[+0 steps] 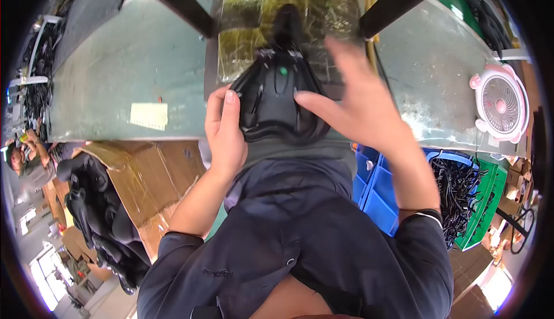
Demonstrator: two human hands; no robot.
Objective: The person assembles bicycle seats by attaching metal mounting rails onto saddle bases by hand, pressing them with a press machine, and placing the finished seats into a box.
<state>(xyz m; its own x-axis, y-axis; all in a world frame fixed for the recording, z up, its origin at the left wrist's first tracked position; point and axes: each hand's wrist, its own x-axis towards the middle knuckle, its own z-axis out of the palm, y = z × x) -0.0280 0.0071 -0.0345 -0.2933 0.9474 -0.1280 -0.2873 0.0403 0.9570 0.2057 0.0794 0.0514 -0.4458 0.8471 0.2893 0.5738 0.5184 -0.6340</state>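
Note:
A black bicycle-saddle-like part [277,96] lies at the table's near edge, its narrow end pointing away from me, with slots and a small green mark on its surface. My left hand [226,125] grips its left rim, thumb on top and fingers curled round the side. At the right, my right hand [360,96] is spread, its thumb tip at the part's right side and its blurred fingers raised above the tape-covered pad [236,50]. Whether that thumb touches the part I cannot tell.
Dark posts [182,7] rise on both sides of the pad. A paper note [149,116] and a pink fan [500,104] are on the table. Beside me stand a cardboard box [147,180], blue bins [381,198] and a green crate [487,203]. Another person [34,169] is far left.

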